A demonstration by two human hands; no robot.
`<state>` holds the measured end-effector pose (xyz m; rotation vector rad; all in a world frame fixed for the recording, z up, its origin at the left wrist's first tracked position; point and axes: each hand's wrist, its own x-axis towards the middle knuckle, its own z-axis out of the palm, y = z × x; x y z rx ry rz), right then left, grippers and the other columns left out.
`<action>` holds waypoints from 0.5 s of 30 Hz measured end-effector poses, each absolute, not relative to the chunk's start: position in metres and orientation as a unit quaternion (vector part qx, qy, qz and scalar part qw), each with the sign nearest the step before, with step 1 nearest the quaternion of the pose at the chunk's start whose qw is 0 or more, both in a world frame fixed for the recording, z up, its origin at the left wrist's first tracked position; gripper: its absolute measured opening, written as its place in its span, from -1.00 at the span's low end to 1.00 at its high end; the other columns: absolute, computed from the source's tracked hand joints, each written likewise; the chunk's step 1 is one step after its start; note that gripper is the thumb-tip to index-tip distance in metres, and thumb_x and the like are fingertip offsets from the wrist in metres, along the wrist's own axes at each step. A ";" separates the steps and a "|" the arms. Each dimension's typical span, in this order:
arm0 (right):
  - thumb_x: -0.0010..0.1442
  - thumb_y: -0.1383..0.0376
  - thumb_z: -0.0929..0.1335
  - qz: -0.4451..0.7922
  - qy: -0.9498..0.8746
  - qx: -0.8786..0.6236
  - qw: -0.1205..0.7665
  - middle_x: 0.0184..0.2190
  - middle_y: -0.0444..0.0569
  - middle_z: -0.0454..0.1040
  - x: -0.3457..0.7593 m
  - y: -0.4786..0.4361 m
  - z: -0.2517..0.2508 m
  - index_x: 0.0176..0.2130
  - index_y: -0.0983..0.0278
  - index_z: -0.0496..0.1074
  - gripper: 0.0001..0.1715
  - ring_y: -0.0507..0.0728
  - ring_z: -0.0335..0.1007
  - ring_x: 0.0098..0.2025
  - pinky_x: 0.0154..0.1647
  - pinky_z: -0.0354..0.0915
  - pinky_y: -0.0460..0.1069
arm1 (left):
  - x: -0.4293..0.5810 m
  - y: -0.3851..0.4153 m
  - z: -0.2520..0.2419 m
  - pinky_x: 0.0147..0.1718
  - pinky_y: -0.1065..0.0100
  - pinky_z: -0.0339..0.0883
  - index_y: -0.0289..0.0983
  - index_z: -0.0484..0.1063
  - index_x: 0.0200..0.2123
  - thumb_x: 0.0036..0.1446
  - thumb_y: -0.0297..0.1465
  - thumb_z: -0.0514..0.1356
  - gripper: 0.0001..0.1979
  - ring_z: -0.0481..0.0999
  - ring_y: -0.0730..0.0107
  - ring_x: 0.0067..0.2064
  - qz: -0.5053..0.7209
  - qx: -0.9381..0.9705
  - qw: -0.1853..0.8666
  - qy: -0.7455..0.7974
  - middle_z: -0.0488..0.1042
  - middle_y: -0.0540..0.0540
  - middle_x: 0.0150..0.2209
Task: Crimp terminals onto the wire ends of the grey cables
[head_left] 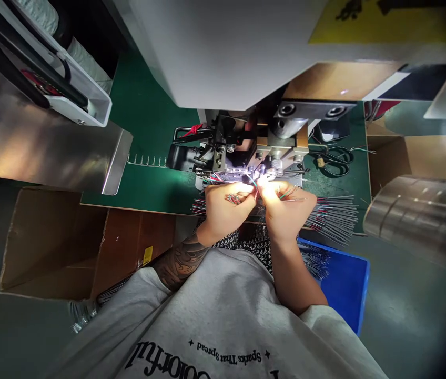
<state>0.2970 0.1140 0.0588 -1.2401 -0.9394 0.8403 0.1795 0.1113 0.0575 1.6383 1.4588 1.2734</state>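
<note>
Both hands meet at the lit front of a crimping machine [262,150]. My left hand [226,208] is closed, with several thin coloured wires [233,199] bunched in its curled fingers. My right hand [288,208] pinches thin wires [288,193], some of which stick out across its back. Between the fingertips a blue-green wire strand [252,180] points up at the machine's working point. Exactly which fingers grip that strand is hard to make out. A strip of metal terminals [148,160] runs into the machine from the left.
A bundle of grey cables [335,216] lies on the green table [144,195] to the right. Below it stands a blue bin [347,295]. Cardboard boxes [53,242] are at the lower left. A coiled black cord [333,160] sits beside the machine, and a metal lamp-like cylinder [412,221] juts in from the right.
</note>
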 end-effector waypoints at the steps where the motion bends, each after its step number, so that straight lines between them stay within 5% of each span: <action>1: 0.20 0.22 0.54 0.363 -0.418 -0.538 0.636 -0.63 -0.14 0.36 0.298 0.112 0.057 -0.55 0.24 0.52 -0.66 0.04 0.20 -0.58 -0.57 0.21 -0.02 | 0.178 0.112 0.057 -0.43 0.40 0.35 -0.31 0.60 -0.42 0.15 -0.38 0.39 -0.86 0.44 0.50 -0.50 0.477 0.623 0.297 0.544 0.55 -0.03 -0.50; 13: 0.22 0.33 0.47 0.207 -0.491 -0.530 0.660 -0.59 -0.16 0.43 0.303 0.095 0.049 -0.29 0.25 0.64 -0.94 0.01 0.25 -0.60 -0.57 0.19 -0.05 | 0.174 0.118 0.064 -0.44 0.35 0.32 -0.29 0.47 -0.51 0.14 -0.39 0.38 -0.77 0.44 0.50 -0.50 0.442 0.672 0.305 0.510 0.52 0.01 -0.53; 15: 0.22 0.37 0.45 0.209 -0.520 -0.500 0.660 -0.59 -0.17 0.42 0.305 0.095 0.050 -0.18 0.25 0.67 -0.82 0.00 0.24 -0.61 -0.59 0.17 -0.06 | 0.175 0.118 0.065 -0.44 0.35 0.34 -0.28 0.48 -0.50 0.12 -0.39 0.39 -0.80 0.46 0.48 -0.49 0.442 0.664 0.308 0.518 0.54 0.00 -0.52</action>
